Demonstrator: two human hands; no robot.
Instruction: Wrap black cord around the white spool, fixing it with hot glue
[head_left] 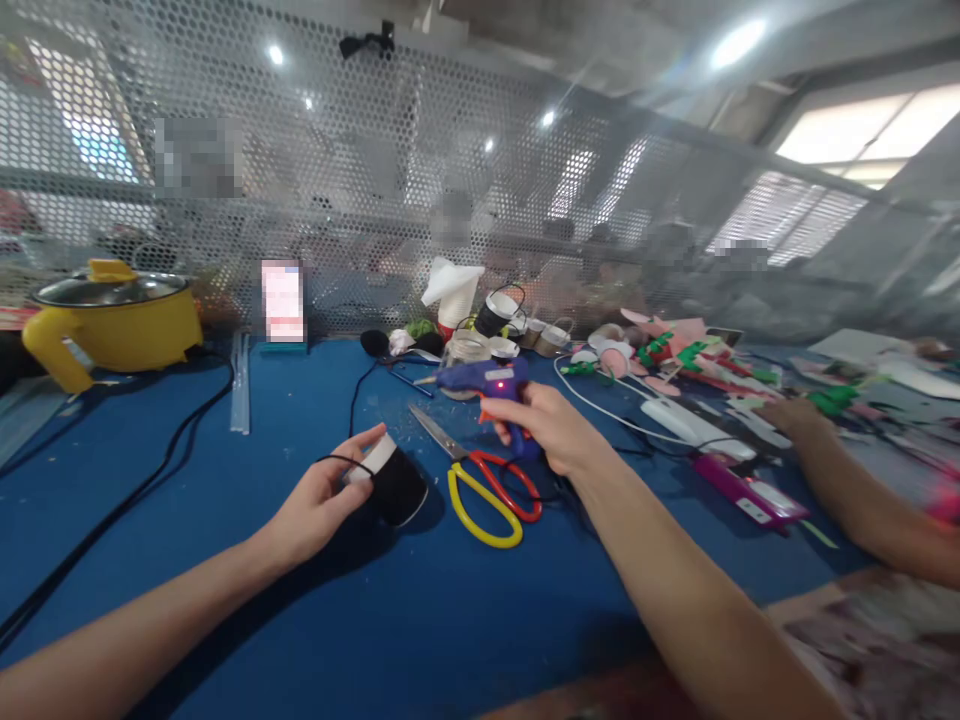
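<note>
My left hand [322, 492] grips a small black cup [400, 482] with a white rim and a thin black cord handle. The cup is tilted, its rim toward my fingers, low over the blue table. In my right hand [551, 425] is a blue glue gun [480, 376] with an orange trigger and a red light glowing on its side. Its nozzle points left, above the table. Between my hands lie scissors [480, 490] with one yellow and one red handle loop, blades toward the far left.
A yellow electric pot [127, 315] and clear glue sticks [240, 385] are at left, near a propped phone [283, 302]. Cups [495, 312] and pink and green craft pieces [675, 345] line the back. Another person's hand [799, 425] is at right, near a purple power strip [750, 492].
</note>
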